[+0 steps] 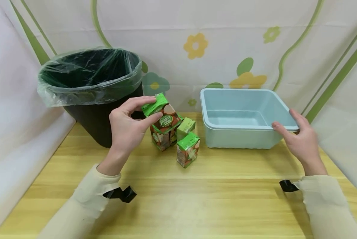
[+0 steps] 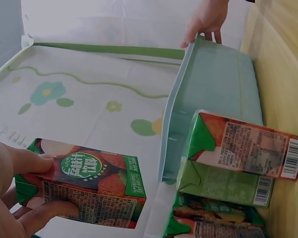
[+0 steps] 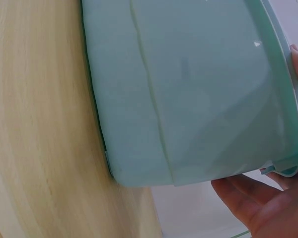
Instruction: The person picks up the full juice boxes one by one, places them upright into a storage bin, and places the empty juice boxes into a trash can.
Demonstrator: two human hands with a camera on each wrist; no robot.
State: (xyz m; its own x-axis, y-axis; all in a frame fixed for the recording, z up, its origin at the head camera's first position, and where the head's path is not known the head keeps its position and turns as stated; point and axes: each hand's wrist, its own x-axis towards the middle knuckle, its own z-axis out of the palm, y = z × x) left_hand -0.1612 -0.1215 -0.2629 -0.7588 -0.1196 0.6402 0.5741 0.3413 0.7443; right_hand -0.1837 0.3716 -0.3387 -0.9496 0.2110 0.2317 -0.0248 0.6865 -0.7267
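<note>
My left hand [image 1: 127,124] pinches a juice box [image 1: 166,121] by its green top end, thumb on one side and fingers on the other. It is tilted and held in front of the black bin, and its strawberry pictures and round green label show in the left wrist view. Below and beside it stand more juice boxes: a red-brown one [image 1: 160,139] partly hidden, a pale green one [image 1: 185,127], and a green-topped one [image 1: 188,151] in front. My right hand [image 1: 304,142] grips the right front corner of a light blue plastic tub [image 1: 236,139], thumb over the rim.
A black trash bin [image 1: 91,119] lined with a clear plastic bag [image 1: 106,91] stands at the back left, behind my left hand. The wooden table [image 1: 196,202] meets a white flowered cloth [image 1: 166,49] at the back. The tub's visible floor is bare.
</note>
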